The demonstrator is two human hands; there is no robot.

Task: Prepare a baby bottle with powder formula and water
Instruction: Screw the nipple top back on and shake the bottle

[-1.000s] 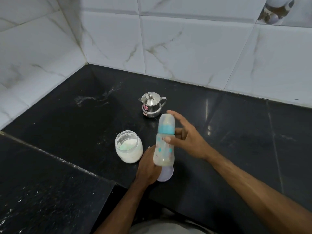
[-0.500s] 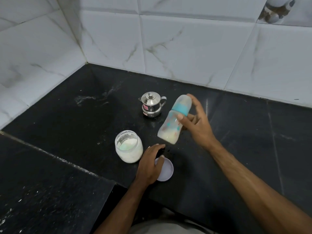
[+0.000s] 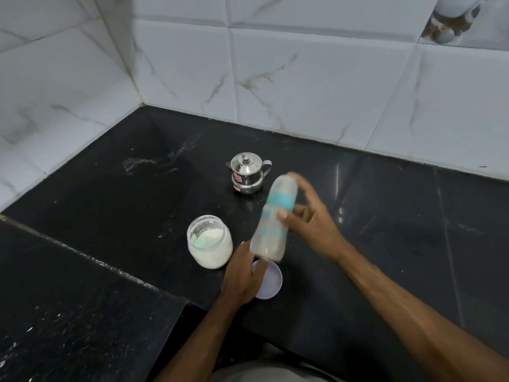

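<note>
My right hand [image 3: 309, 221] grips a capped baby bottle [image 3: 272, 224] with a teal collar, held tilted above the black counter [image 3: 110, 205]; the bottle is motion-blurred and whitish at its base. My left hand [image 3: 242, 274] rests on the counter beside the bottle's base, fingers loosely curled over the edge of a pale lilac lid [image 3: 271, 282], holding nothing. An open clear jar of white powder [image 3: 209, 241] stands just left of my left hand. A small lidded steel pot [image 3: 248, 173] with a spout stands behind the bottle.
White marble-look tiled walls [image 3: 303, 78] close the counter at the back and left, forming a corner. A raised black ledge [image 3: 68, 299] lies at the front left. A pale smear marks the counter left of the pot.
The right hand lifted the bottle up and right, tilting it, then swung it back down toward the left hand. The left hand let go of the bottle and stayed by the lid.
</note>
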